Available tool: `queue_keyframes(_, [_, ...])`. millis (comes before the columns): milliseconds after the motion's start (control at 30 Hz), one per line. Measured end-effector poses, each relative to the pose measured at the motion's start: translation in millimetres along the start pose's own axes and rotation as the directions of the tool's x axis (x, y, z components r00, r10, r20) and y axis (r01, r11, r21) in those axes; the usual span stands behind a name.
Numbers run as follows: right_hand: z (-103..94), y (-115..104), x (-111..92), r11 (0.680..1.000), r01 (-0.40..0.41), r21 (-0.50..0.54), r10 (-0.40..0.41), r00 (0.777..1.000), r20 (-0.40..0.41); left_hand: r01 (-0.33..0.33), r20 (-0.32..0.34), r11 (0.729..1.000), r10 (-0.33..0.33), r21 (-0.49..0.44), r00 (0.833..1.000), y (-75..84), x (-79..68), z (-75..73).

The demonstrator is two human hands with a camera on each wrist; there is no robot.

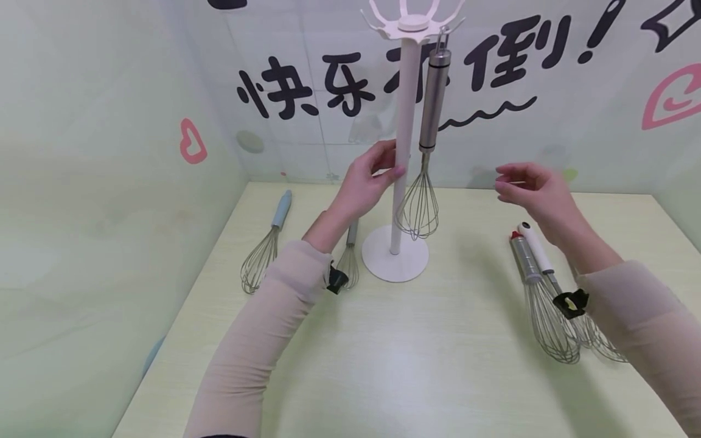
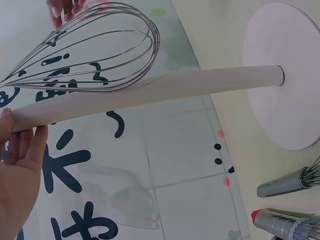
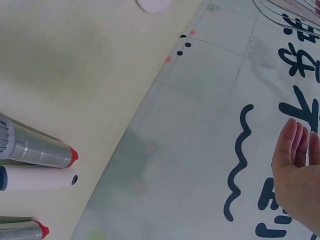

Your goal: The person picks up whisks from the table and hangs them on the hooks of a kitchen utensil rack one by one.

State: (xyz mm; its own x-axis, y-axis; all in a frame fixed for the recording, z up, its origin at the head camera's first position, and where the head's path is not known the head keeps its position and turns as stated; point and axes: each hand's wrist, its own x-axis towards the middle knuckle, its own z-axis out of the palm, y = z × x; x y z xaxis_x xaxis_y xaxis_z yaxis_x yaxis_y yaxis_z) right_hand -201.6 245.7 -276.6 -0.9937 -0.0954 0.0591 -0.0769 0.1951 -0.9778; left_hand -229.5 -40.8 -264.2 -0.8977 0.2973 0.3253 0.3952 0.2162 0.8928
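Observation:
My left hand [image 1: 362,184] grips the pole of a white stand [image 1: 406,103], thumb in front and fingers behind. On one of the stand's upper hooks hangs a steel whisk [image 1: 434,100], its wire loops pointing down beside the pole. In the left wrist view the whisk's wires [image 2: 150,37] lie close along the pole. To the right of the stand, my right hand [image 1: 539,190] is in the air with loosely bent fingers, holding nothing. Below it on the table lie a red-tipped metal whisk [image 1: 527,258] and a white-handled whisk [image 1: 537,246].
A blue-handled whisk [image 1: 282,210] lies at the table's left. A small grey-handled whisk [image 1: 350,249] is partly behind my left wrist. In the right wrist view, another red-tipped handle [image 3: 22,231] shows. A wall [image 1: 328,161] with dark lettering stands behind.

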Motion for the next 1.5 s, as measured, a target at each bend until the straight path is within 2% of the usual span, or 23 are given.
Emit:
queue_keyframes(100, [-3.3,9,-1,0.997,-0.017,-0.077,0.017,1.0,-0.002,-0.003,-0.006,1.0,0.003,0.01,1.0,0.8,-0.3,1.4])
queue_keyframes(233, [-7.8,19,-2,0.992,-0.024,-0.127,0.024,1.0,-0.001,-0.006,-0.013,1.0,0.006,0.025,1.0,1.0,-0.6,2.9])
queue_keyframes(467, [-16.6,35,-5,0.994,-0.034,-0.1,0.037,0.999,0.023,-0.025,-0.019,0.999,0.026,0.026,0.999,1.5,-1.5,4.2])
queue_keyframes(667, [-23.2,45,-7,0.979,-0.094,-0.182,0.102,0.994,0.034,-0.028,-0.022,0.999,0.029,0.031,0.999,2.1,-2.4,4.7])
queue_keyframes(1000, [-29.3,63,-10,0.972,-0.138,-0.189,0.149,0.988,0.048,-0.031,-0.026,0.998,0.032,0.048,0.999,3.0,-2.2,7.3])
queue_keyframes(1267, [-34.0,75,-13,0.955,-0.19,-0.229,0.206,0.977,0.048,-0.03,-0.035,0.999,0.031,0.039,0.999,3.1,-3.3,11.0])
queue_keyframes(1500, [-39.9,80,-16,0.947,-0.214,-0.238,0.227,0.973,0.03,-0.013,-0.051,1.0,0.015,0.027,0.999,1.5,-3.8,11.7])
